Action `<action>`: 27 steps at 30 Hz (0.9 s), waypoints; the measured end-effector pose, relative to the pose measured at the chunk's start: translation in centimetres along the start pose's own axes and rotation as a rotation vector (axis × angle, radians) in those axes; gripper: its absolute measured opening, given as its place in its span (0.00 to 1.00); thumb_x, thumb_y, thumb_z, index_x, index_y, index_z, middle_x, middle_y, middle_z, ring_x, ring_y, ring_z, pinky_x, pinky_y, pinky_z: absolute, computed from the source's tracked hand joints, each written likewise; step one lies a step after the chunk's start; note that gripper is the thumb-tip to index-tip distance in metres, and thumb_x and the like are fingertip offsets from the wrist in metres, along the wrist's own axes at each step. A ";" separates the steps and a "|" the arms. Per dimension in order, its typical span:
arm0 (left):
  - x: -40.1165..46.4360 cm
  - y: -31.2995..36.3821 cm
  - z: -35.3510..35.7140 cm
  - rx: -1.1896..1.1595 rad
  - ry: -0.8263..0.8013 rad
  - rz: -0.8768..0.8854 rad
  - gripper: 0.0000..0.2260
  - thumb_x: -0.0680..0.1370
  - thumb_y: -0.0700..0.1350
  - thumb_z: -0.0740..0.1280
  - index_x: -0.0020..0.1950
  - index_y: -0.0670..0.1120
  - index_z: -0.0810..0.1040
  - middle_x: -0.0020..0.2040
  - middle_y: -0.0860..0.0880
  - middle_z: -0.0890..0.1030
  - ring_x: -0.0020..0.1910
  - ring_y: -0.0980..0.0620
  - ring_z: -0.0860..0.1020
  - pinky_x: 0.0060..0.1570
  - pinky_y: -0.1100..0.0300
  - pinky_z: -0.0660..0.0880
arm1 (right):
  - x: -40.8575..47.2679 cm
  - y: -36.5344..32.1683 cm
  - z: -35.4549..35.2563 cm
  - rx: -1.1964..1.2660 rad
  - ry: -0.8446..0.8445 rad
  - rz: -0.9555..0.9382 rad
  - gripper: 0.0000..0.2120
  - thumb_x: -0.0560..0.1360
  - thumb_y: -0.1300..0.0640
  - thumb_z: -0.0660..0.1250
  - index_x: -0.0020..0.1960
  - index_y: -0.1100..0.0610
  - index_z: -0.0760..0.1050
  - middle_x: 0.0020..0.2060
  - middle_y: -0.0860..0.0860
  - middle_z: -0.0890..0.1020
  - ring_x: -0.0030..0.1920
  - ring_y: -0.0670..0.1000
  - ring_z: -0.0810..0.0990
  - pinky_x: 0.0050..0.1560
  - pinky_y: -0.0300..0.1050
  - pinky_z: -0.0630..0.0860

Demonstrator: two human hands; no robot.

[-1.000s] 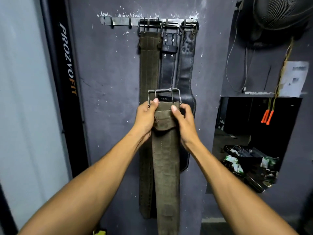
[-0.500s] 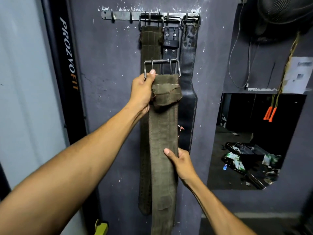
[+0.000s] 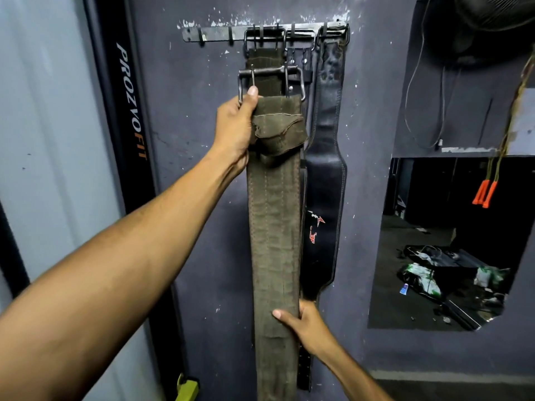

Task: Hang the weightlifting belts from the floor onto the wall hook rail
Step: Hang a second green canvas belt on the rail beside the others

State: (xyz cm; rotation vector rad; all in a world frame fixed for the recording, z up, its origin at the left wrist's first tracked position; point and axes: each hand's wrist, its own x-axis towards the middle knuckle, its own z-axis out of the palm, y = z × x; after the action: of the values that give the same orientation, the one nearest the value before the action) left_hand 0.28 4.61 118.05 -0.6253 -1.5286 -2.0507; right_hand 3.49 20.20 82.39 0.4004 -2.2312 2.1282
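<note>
I hold an olive canvas belt (image 3: 273,227) upright against the wall. My left hand (image 3: 236,127) grips its top end just under the metal buckle (image 3: 270,79), which sits a little below the hook rail (image 3: 260,33). My right hand (image 3: 304,321) grips the belt's right edge low down, thumb across its front. Three belts hang on the rail: another olive belt (image 3: 260,56) behind the buckle, a narrow black one (image 3: 296,57) and a wide black leather belt (image 3: 327,157) to the right. Two hooks at the rail's left end are bare.
A black upright post (image 3: 127,111) marked PROZVOFIT stands left of the wall. A wall opening (image 3: 451,241) at the right shows a dark room with clutter. Orange-handled skipping ropes (image 3: 486,192) and cables hang at the upper right. A yellow object (image 3: 188,387) sits by the floor.
My left hand has raised the buckle end closer to the rail. My right hand left the top of the belt and slid far down its right edge.
</note>
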 end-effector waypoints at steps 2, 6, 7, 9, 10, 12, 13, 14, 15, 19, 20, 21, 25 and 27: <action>0.1 0.1 -0.2 -0.003 0.020 -0.003 0.14 0.85 0.46 0.63 0.46 0.41 0.83 0.44 0.42 0.87 0.42 0.48 0.85 0.53 0.48 0.82 | 0.2 0.2 -0.6 -0.023 0.009 0.001 0.10 0.79 0.63 0.73 0.58 0.53 0.84 0.55 0.50 0.89 0.59 0.53 0.87 0.55 0.42 0.83; -0.3 -0.9 0.1 0.033 0.024 -0.032 0.15 0.85 0.47 0.63 0.50 0.38 0.83 0.47 0.39 0.86 0.44 0.46 0.85 0.53 0.48 0.83 | 2.5 -4.4 -1.6 0.030 0.003 -0.114 0.11 0.80 0.59 0.71 0.62 0.53 0.81 0.57 0.48 0.88 0.60 0.49 0.87 0.55 0.40 0.82; -0.5 -1.4 0.1 0.042 0.023 -0.047 0.16 0.85 0.47 0.62 0.52 0.36 0.83 0.48 0.38 0.86 0.45 0.46 0.85 0.53 0.48 0.83 | 3.3 -6.5 -1.9 0.054 -0.012 -0.167 0.11 0.81 0.58 0.69 0.63 0.53 0.79 0.57 0.43 0.88 0.59 0.45 0.86 0.55 0.36 0.81; -1.0 -2.6 0.3 0.066 0.026 -0.066 0.16 0.85 0.46 0.62 0.56 0.33 0.81 0.49 0.36 0.84 0.46 0.44 0.83 0.52 0.49 0.81 | 5.2 -11.4 -2.3 0.061 0.006 -0.283 0.10 0.84 0.54 0.65 0.64 0.51 0.77 0.57 0.37 0.87 0.58 0.38 0.84 0.55 0.31 0.78; -1.4 -3.2 0.4 0.079 0.031 -0.067 0.13 0.85 0.46 0.63 0.56 0.36 0.79 0.47 0.38 0.83 0.45 0.46 0.82 0.51 0.50 0.80 | 6.2 -13.9 -2.5 0.068 0.047 -0.335 0.12 0.84 0.51 0.64 0.66 0.51 0.75 0.58 0.40 0.87 0.59 0.40 0.84 0.57 0.33 0.78; -2.0 -4.2 0.4 0.090 0.054 -0.065 0.06 0.85 0.45 0.64 0.55 0.42 0.73 0.47 0.40 0.80 0.43 0.47 0.80 0.49 0.51 0.79 | 8.1 -18.7 -2.7 0.082 0.136 -0.430 0.23 0.80 0.43 0.64 0.72 0.52 0.72 0.64 0.47 0.84 0.63 0.45 0.82 0.62 0.41 0.78; -2.1 -4.7 0.3 0.088 0.063 -0.070 0.06 0.84 0.45 0.64 0.56 0.44 0.71 0.48 0.39 0.80 0.45 0.46 0.80 0.50 0.49 0.79 | 8.9 -20.7 -2.7 0.051 0.165 -0.475 0.27 0.78 0.39 0.64 0.73 0.51 0.70 0.63 0.44 0.84 0.62 0.42 0.82 0.61 0.38 0.77; -2.2 -5.2 0.1 0.083 0.068 -0.074 0.07 0.84 0.45 0.65 0.58 0.45 0.69 0.49 0.38 0.80 0.46 0.44 0.80 0.51 0.46 0.80 | 9.7 -22.2 -2.6 -0.006 0.194 -0.514 0.28 0.77 0.37 0.65 0.73 0.47 0.69 0.60 0.38 0.85 0.60 0.36 0.82 0.58 0.31 0.76; -2.2 -5.6 -0.1 0.085 0.070 -0.071 0.07 0.84 0.45 0.65 0.59 0.46 0.68 0.50 0.37 0.80 0.46 0.43 0.80 0.52 0.43 0.81 | 10.5 -23.3 -2.3 -0.071 0.228 -0.547 0.26 0.77 0.36 0.65 0.72 0.43 0.69 0.55 0.32 0.85 0.57 0.32 0.82 0.55 0.26 0.75; -0.7 -6.4 -1.1 0.184 0.095 0.037 0.08 0.84 0.46 0.65 0.62 0.48 0.71 0.50 0.31 0.84 0.47 0.32 0.85 0.54 0.34 0.81 | 13.8 -24.7 -0.9 -0.199 0.356 -0.673 0.24 0.82 0.47 0.66 0.77 0.44 0.67 0.53 0.34 0.85 0.54 0.34 0.83 0.57 0.34 0.78; 0.0 -6.6 -1.6 0.221 0.088 0.076 0.10 0.84 0.47 0.65 0.65 0.49 0.72 0.51 0.30 0.84 0.50 0.32 0.85 0.54 0.35 0.81 | 14.7 -24.9 -0.5 -0.228 0.367 -0.689 0.26 0.83 0.48 0.66 0.79 0.45 0.64 0.55 0.36 0.84 0.55 0.35 0.83 0.59 0.35 0.78; 0.7 -6.8 -2.2 0.252 0.067 0.116 0.12 0.84 0.48 0.64 0.67 0.52 0.73 0.53 0.32 0.85 0.52 0.35 0.85 0.55 0.38 0.82 | 15.7 -25.1 0.0 -0.253 0.370 -0.698 0.29 0.83 0.47 0.65 0.81 0.46 0.60 0.56 0.35 0.83 0.56 0.35 0.82 0.61 0.36 0.77; 4.5 -8.0 -5.6 0.347 -0.063 0.178 0.22 0.84 0.49 0.65 0.77 0.59 0.66 0.62 0.51 0.85 0.58 0.56 0.85 0.62 0.56 0.80 | 20.2 -26.5 1.8 -0.313 0.377 -0.733 0.33 0.83 0.46 0.65 0.84 0.45 0.54 0.68 0.41 0.81 0.70 0.49 0.79 0.73 0.50 0.72; 6.8 -8.3 -7.2 0.368 -0.091 0.155 0.30 0.84 0.47 0.66 0.83 0.57 0.57 0.62 0.54 0.85 0.59 0.60 0.84 0.60 0.63 0.79 | 22.5 -27.6 2.6 -0.320 0.390 -0.759 0.33 0.83 0.48 0.66 0.84 0.48 0.56 0.69 0.51 0.82 0.68 0.51 0.80 0.73 0.52 0.73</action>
State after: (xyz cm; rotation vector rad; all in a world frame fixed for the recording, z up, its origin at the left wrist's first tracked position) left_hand -10.70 -1.13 114.37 -0.6739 -1.7901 -1.5911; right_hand -12.14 13.13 113.67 0.6196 -1.7533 1.3079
